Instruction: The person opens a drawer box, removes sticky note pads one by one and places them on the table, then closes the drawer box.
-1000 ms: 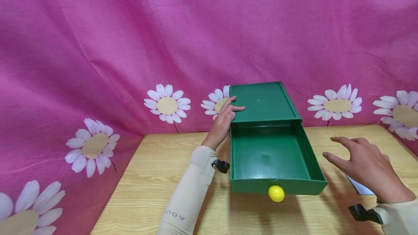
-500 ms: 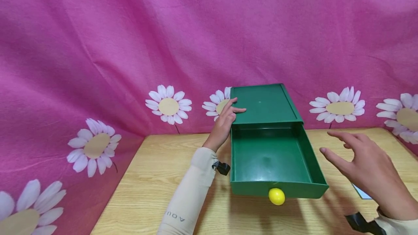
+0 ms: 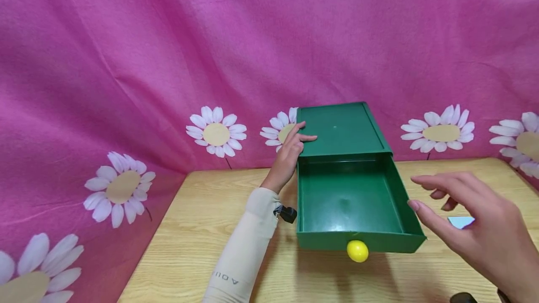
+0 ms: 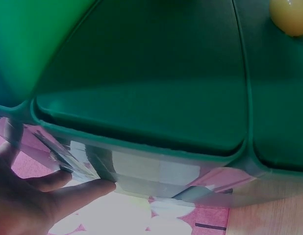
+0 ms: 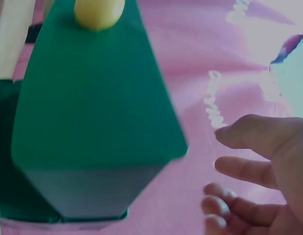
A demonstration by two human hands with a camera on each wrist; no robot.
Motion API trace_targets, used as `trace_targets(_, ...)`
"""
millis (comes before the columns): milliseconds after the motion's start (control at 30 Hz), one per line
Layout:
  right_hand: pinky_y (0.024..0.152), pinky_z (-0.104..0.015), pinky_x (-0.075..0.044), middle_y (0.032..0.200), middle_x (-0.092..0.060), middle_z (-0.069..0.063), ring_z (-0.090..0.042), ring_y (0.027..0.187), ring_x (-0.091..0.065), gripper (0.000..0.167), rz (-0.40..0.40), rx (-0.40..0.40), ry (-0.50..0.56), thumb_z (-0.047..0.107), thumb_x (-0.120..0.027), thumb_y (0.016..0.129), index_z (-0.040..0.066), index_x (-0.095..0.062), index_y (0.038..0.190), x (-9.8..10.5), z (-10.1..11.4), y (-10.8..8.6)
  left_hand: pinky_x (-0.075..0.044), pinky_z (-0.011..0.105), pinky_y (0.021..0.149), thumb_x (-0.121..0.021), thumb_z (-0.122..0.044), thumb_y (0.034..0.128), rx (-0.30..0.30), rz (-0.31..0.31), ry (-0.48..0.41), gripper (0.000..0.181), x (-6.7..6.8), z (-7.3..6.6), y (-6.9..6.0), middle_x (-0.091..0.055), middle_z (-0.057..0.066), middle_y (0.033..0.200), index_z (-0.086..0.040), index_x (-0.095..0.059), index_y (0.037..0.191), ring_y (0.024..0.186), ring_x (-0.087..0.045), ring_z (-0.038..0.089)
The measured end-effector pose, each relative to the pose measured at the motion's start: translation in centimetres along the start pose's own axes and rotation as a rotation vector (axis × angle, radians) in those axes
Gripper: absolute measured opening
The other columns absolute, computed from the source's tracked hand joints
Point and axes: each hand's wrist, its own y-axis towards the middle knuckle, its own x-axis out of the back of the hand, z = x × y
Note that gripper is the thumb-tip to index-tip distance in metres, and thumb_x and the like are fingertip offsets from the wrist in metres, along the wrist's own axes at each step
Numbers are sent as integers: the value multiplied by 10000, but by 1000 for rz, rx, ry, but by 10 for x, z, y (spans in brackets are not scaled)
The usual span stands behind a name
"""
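Note:
A green drawer unit (image 3: 341, 130) stands on the table, its drawer (image 3: 324, 241) pulled far out toward me. The drawer's inside is bare, and a round yellow knob (image 3: 358, 251) sits on its front. My left hand (image 3: 288, 155) rests at the unit's left side, fingers spread onto the top edge. In the left wrist view, fingers of that left hand (image 4: 48, 198) lie by the unit's see-through side wall. My right hand (image 3: 476, 223) hovers just right of the drawer, fingers loosely bent and holding nothing; the right wrist view shows this hand (image 5: 262, 171) apart from the drawer.
A flat pale-blue piece (image 3: 460, 221) lies on the wooden table (image 3: 202, 228), partly hidden behind my right hand. Pink cloth (image 3: 252, 36) with white flowers hangs behind the table and along its left side.
My right hand has come a little nearer the camera, staying beside the drawer. More of the pale-blue piece shows between its fingers and thumb. The left hand and the drawer hold their places.

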Motion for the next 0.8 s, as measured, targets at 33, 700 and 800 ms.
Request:
trace_targets(33, 576, -109, -366, 868, -582, 113, 86, 767, -446, 465, -12, 21, 27, 95, -864, 615, 97, -723, 1058, 0, 4, 0, -266, 526, 1100, -277, -354, 996, 1, 0, 0, 470, 0, 0, 0, -249, -60, 1569, -161, -625, 1248, 1426, -156, 50)
trace_targets(700, 482, -34, -327, 827, -586, 268, 111, 648, -489, 428, 427, 195, 252, 159, -816, 755, 254, -614, 1120, -18, 37, -23, -255, 525, 1105, -268, -329, 986, -1, -4, 7, 478, -1, -4, -1, -252, -16, 1572, -146, -625, 1245, 1427, -159, 58)
trace_targets(800, 489, -73, -362, 825, -577, 286, 118, 628, -470, 391, 556, 138, 224, 257, -769, 818, 289, -589, 1164, -21, 36, -28, -257, 527, 1103, -269, -334, 988, 0, -3, 7, 476, -1, -5, -1, -251, -20, 1572, -149, -625, 1243, 1424, -157, 49)
